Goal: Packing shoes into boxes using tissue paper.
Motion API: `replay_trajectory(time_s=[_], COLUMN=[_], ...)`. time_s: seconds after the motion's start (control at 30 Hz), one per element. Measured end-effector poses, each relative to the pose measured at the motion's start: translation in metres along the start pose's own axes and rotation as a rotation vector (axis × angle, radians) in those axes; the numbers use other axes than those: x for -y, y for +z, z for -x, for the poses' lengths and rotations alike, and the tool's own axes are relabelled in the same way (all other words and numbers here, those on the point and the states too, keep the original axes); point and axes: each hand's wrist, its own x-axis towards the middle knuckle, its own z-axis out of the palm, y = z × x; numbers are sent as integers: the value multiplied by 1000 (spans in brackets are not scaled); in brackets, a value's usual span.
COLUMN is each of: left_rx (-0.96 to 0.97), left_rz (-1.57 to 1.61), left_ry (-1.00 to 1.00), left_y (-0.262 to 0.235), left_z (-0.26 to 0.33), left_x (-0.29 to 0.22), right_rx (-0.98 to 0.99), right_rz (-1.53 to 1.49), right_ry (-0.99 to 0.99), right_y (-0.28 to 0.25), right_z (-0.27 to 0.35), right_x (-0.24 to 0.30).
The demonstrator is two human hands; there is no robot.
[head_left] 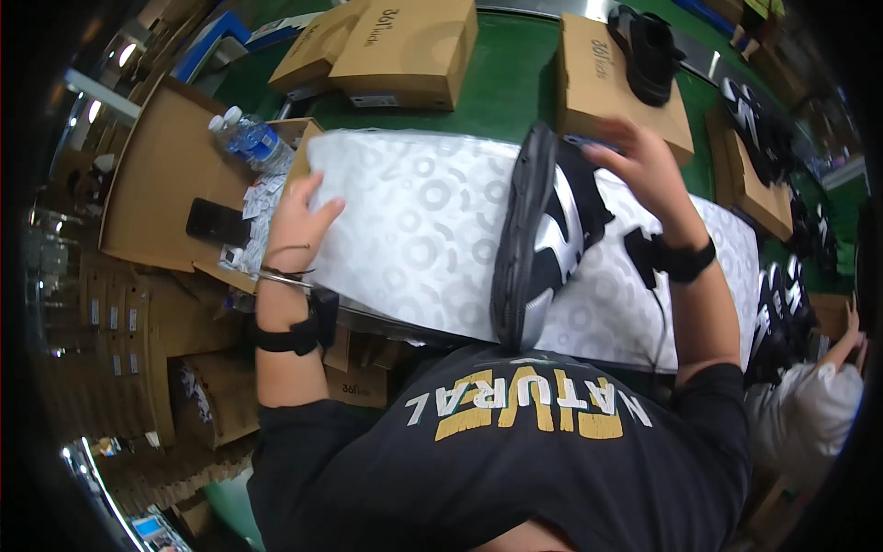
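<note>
A black sports shoe (568, 216) with white and silver side stripes lies on its side, its dark sole turned left. It rests on a wide sheet of white wrapping paper (405, 239) printed with pale grey rings. At the sheet's left edge is my left hand (302, 224), thumb apart from the fingers; whether it presses on the paper is hard to tell. Just to the right of the shoe, my right hand (639, 166) is raised, slightly blurred, with its fingers spread and nothing in them. Both wrists wear black straps.
On the left, an open cardboard box (166, 184) holds plastic bottles (253, 138), a black phone (217, 222) and small white packets (262, 207). Closed shoe boxes (405, 55) stand on the green table beyond. Another black shoe (647, 55) tops a box (589, 83). A co-worker (809, 414) is at right.
</note>
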Motion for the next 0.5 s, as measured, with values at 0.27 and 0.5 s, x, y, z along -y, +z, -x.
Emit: replay_trajectory(time_s=[0.27,0.5], left_rx=[453,503], left_rz=[276,-233], left_ry=[886,922], left_y=[24,133], left_z=[3,-15], left_x=[-233,-187], right_rx=[-74,-210], right_rz=[-451,195], right_ry=[27,828], right_y=[-25,-50], right_z=[0,126], right_x=[73,-105])
